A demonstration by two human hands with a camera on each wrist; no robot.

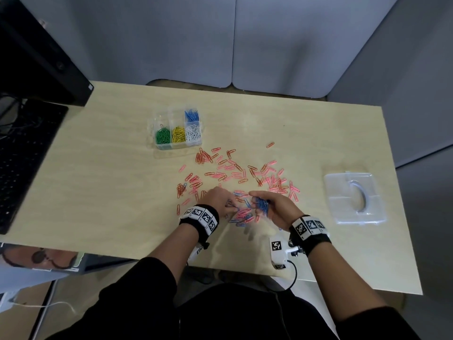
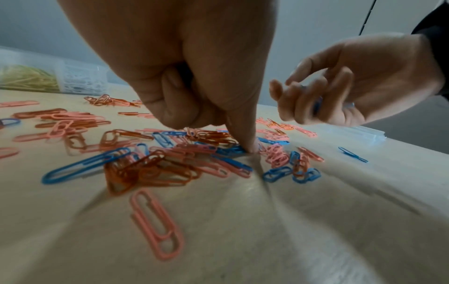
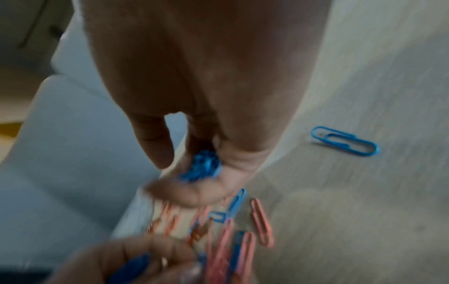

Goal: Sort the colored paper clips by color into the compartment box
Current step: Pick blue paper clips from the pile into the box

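Blue clips [image 1: 191,115] already filling the far-right cell of the compartment box [image 1: 196,143], with green [image 1: 162,137], yellow [image 1: 178,135] and white [image 1: 193,132] heaps lying in its near row; other far cells looking almost bare. Still lying loose on the tabletop [image 1: 98,192]: a wide scatter of pink and orange clips [image 1: 235,170], mixed near the hands with a few last blue ones [image 2: 277,173]. Gathering blue at present, judging by the hands: right hand [image 1: 274,208] curling its grip round a blue bundle [image 3: 201,168], left hand [image 1: 217,200] pressing one straight fingertip [image 2: 250,148] down among the blue clips in the pile, other fingers folded in. Leaving pink and orange wholly unsorted, so roughly halfway. Lying far right: the clear lid [image 1: 355,197].
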